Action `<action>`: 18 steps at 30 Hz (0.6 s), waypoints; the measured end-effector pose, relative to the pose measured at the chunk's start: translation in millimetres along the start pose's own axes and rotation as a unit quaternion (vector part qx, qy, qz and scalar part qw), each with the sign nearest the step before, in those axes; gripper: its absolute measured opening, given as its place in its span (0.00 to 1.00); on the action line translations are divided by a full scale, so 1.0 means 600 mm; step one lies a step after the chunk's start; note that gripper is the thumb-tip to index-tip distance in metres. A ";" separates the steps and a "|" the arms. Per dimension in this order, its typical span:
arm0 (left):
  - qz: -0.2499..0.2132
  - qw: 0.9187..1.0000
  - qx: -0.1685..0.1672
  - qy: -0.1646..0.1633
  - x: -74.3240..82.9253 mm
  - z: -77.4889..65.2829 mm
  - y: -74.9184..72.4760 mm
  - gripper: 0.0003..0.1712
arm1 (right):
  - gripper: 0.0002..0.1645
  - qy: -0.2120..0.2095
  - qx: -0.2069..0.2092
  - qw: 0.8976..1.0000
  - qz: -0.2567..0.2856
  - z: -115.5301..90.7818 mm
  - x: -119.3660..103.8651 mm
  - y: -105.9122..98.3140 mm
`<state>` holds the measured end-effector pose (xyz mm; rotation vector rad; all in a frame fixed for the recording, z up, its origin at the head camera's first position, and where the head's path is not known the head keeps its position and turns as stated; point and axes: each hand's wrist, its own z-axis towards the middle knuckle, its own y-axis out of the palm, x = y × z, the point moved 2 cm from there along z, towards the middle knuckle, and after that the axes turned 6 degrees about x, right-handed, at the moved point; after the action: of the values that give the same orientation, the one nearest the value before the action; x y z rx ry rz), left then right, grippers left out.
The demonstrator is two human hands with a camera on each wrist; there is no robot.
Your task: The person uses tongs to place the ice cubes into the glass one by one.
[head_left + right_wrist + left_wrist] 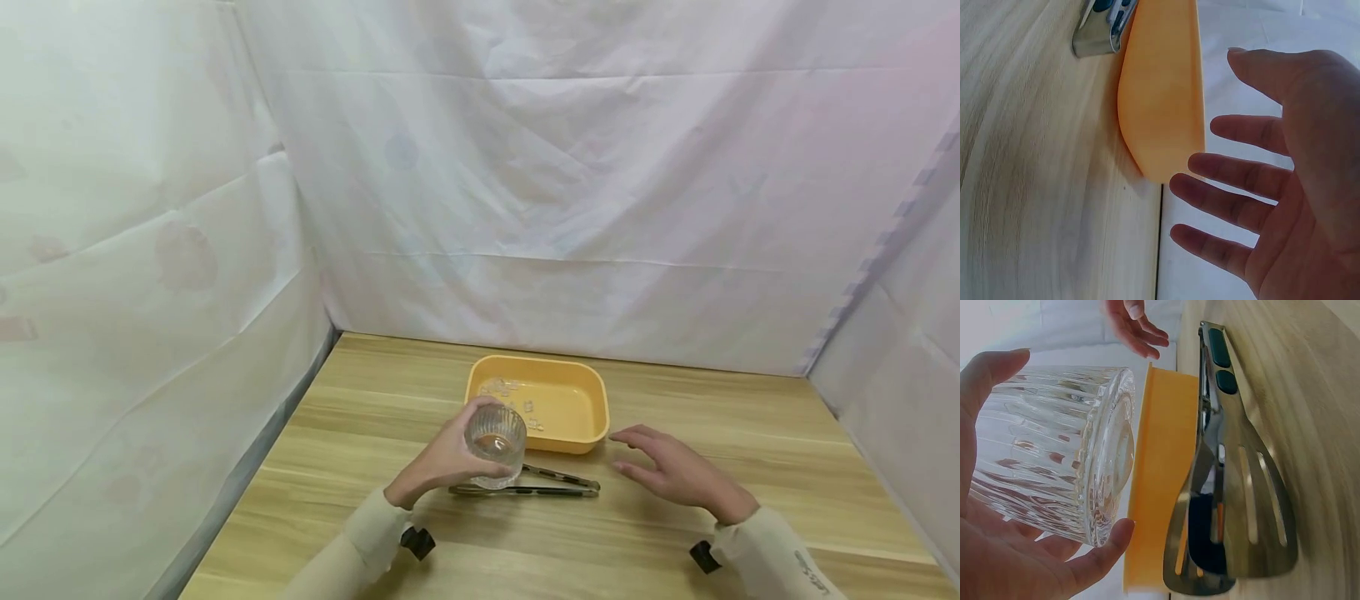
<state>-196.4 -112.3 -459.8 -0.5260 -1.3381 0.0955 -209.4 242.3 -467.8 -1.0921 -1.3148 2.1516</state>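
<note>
My left hand (pixel 450 454) grips a clear ribbed drinking glass (pixel 497 442), thumb and fingers curled round its side. In the left wrist view the glass (pixel 1054 450) is held above the table, over a pair of metal tongs (pixel 1254 506) with slotted ends and dark green grips. Behind the glass stands a yellow-orange plastic tub (pixel 562 408) with several small clear cubes (pixel 498 387) in it, mostly toward its left side. My right hand (pixel 678 471) hovers at the tub's right front corner, fingers spread and nothing in them, as the right wrist view also shows.
The wood-grain table (pixel 390 392) carries the tub near its back edge, with the tongs lying in front of it. White cloth (pixel 570 183) hangs behind the table and along both sides.
</note>
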 end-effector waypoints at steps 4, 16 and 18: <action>0.007 1.000 0.003 -0.009 -0.007 -0.007 -0.008 0.56 | 0.26 -0.012 -0.007 1.000 0.009 0.004 -0.005 0.006; -0.007 0.999 0.023 -0.026 -0.024 -0.024 -0.032 0.53 | 0.24 -0.037 -0.037 0.999 0.017 0.019 -0.022 0.031; -0.011 0.999 0.027 -0.032 -0.025 -0.026 -0.035 0.53 | 0.25 -0.046 -0.043 0.998 0.016 0.021 -0.026 0.039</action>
<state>-190.6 -141.1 -466.7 -0.4668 -1.3999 0.1315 -207.9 213.4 -478.4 -1.0651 -1.4515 2.2097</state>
